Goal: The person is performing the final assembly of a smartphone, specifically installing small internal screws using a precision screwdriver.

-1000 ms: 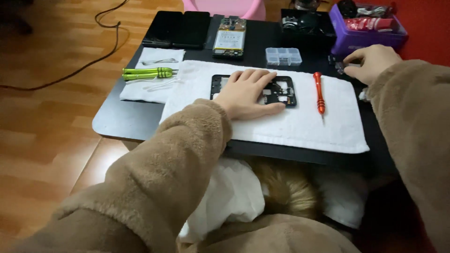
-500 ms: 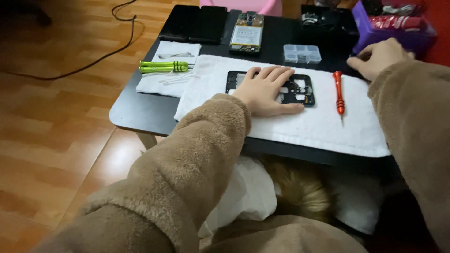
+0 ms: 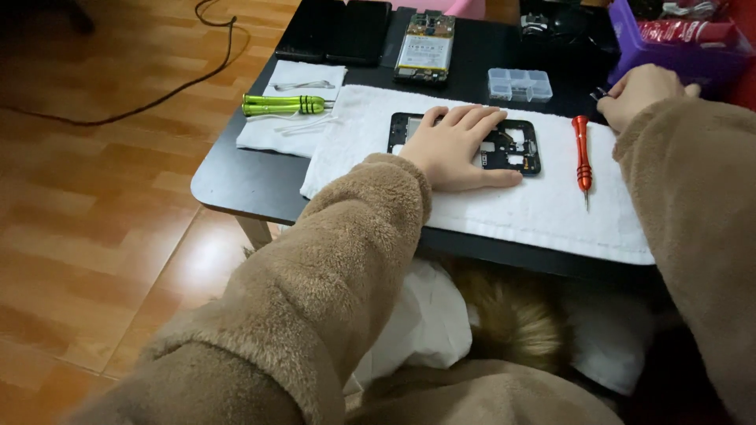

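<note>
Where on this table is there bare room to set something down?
Bare black table left of the white towel, below the small cloth; towel's near strip below the left hand. Crowded along the far edge by the clear parts box.

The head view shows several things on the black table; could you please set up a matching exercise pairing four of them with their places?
Things:
1. red screwdriver
2. green tools
3. clear parts box
4. phone frame

Places:
A. under the left hand
B. on the small cloth, far left
C. on the white towel, right of the frame
D. on bare table beyond the towel

Pairs: 1-C, 2-B, 3-D, 4-A
</note>
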